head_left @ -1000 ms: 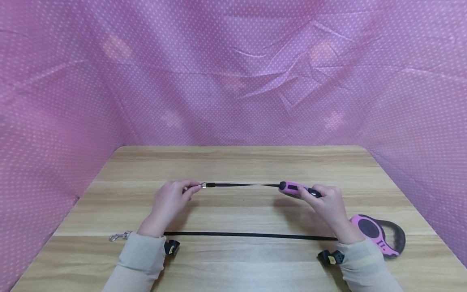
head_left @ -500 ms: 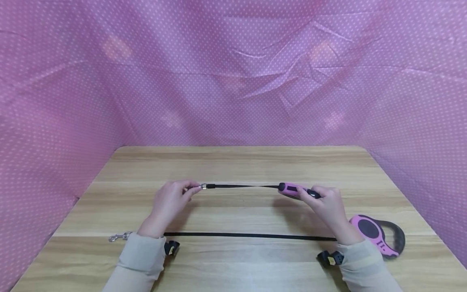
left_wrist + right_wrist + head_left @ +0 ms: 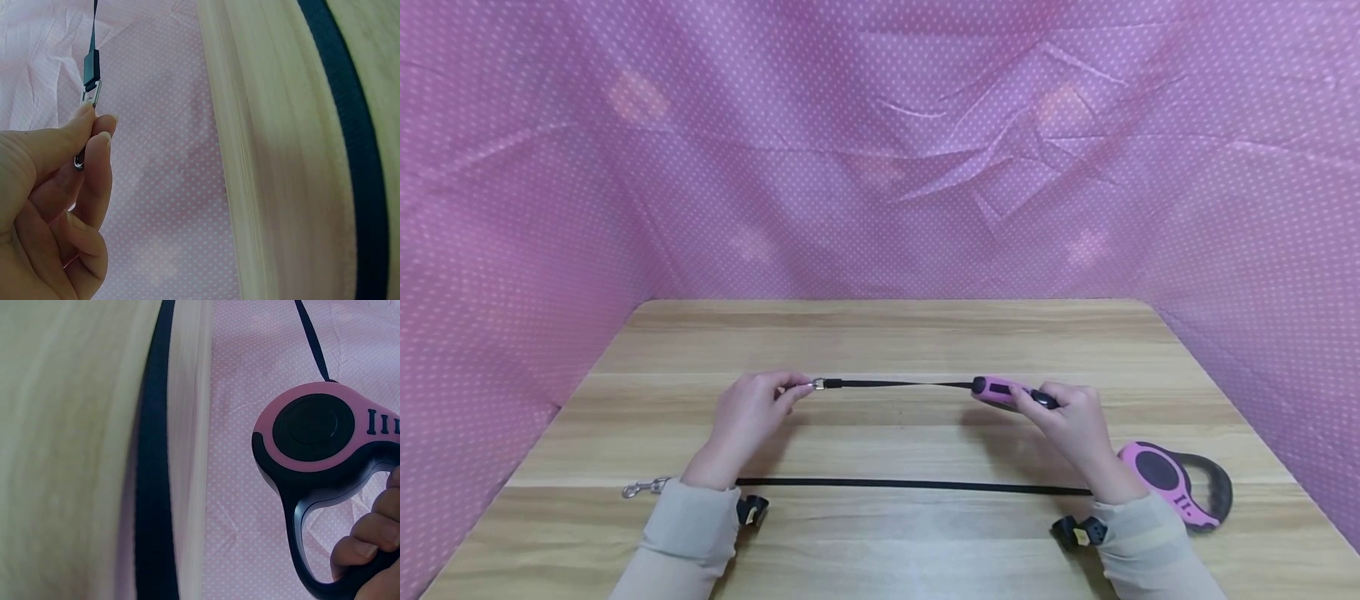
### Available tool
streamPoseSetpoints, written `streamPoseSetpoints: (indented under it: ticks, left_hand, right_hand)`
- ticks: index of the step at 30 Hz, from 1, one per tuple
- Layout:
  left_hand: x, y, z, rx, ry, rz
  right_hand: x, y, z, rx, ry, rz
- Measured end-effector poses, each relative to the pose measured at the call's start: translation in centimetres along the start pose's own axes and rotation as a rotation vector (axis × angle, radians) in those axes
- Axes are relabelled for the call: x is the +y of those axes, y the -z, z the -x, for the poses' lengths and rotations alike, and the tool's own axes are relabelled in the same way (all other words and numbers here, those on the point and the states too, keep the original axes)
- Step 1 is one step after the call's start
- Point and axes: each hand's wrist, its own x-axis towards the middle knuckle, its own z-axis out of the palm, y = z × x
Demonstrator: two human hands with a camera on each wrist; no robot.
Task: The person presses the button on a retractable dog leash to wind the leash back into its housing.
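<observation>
My left hand (image 3: 751, 412) pinches the metal clip (image 3: 817, 384) of a retractable leash between thumb and fingertips (image 3: 94, 134). A short black strap (image 3: 898, 383) runs level from the clip to a pink and black leash housing (image 3: 997, 390). My right hand (image 3: 1075, 421) grips that housing by its black handle (image 3: 306, 550). Both hands hover just above the wooden table (image 3: 880, 342). In the right wrist view the housing's pink round face (image 3: 312, 428) shows with the strap (image 3: 308, 337) leaving its top.
A second pink leash housing (image 3: 1172, 482) lies on the table at the near right. Its black strap (image 3: 910, 483) stretches left under my wrists to a metal clip (image 3: 642, 488). Pink dotted cloth (image 3: 880, 150) walls the table on three sides.
The right hand has eased the held housing very slightly toward the left hand. Everything else is still.
</observation>
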Motion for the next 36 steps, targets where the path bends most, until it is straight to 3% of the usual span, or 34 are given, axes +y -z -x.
streamPoseSetpoints:
  ticks: [18,30,36]
  left_hand:
    - [0.3,0.1,0.1,-0.001,0.005,-0.002]
    - [0.4,-0.2,0.1,0.010,-0.015,0.016]
    - [0.5,-0.3,0.0,-0.001,-0.007,0.013]
  right_hand:
    - [-0.2,-0.1,0.0,0.015,0.046,0.002]
    - [-1.0,0.0,0.0,-0.043,-0.005,0.004]
    - [-0.9,-0.2,0.1,-0.026,0.027,0.002]
